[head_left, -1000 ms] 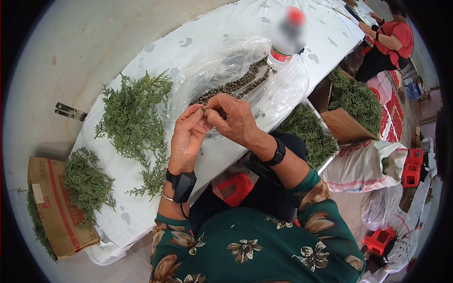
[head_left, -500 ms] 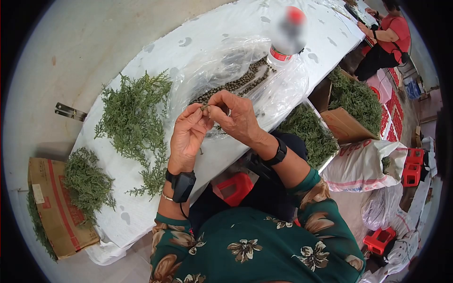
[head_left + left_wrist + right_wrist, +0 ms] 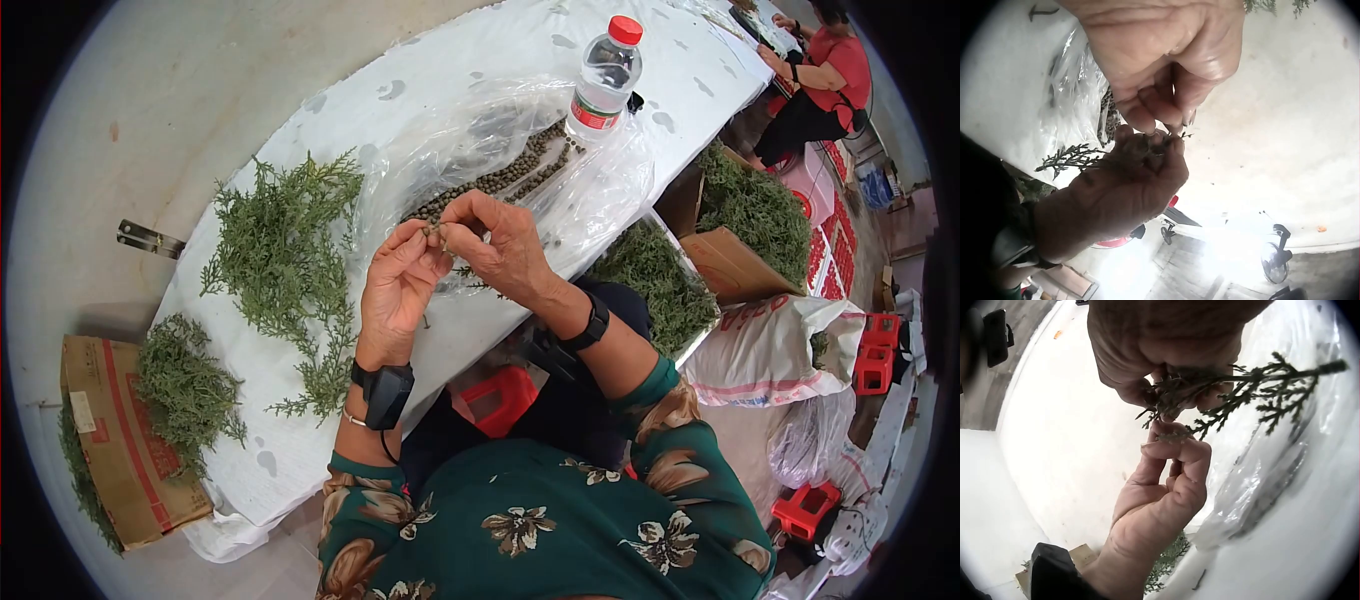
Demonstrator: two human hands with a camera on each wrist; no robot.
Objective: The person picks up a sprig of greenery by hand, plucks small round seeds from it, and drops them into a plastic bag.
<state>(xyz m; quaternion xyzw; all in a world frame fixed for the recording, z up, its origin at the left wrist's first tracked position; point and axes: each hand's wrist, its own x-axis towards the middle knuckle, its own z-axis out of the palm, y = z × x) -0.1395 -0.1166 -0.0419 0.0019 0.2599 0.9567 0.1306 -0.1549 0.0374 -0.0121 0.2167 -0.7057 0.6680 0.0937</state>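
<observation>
Leaf tips of the sprig [image 3: 1285,376] now show under the R hand [image 3: 505,250], hidden a sec ago; that hand's fingers have shifted only slightly, and the L hand [image 3: 400,285] looks about the same.

Grip: narrow on both sides. R hand holds the sprig in curled fingers, its cut stem end pointing to approx. 2 o'clock in the R wrist view. L thumb and index seem to pinch the leafy tip, fingertips nearly meeting the R ones. Can't tell if a small ball is also between them — fingers cover it.

So the sprig is up between both hands, above the table [image 3: 290,440]. From the hands in the head view: loose greenery [image 3: 275,240] approx. 9 o'clock, brown balls [image 3: 485,187] on the plastic sheet [image 3: 595,205] at 1–2, bottle [image 3: 605,80] further out, same way.

To do it well, I'd judge: R steady, L doing the fine work w/ fingertips only — a light pinch, as thin leaflets likely crush or snap. Keep the stem angled clear of the L fingers, both wrists level, and work over the table so dropped bits land there.
</observation>
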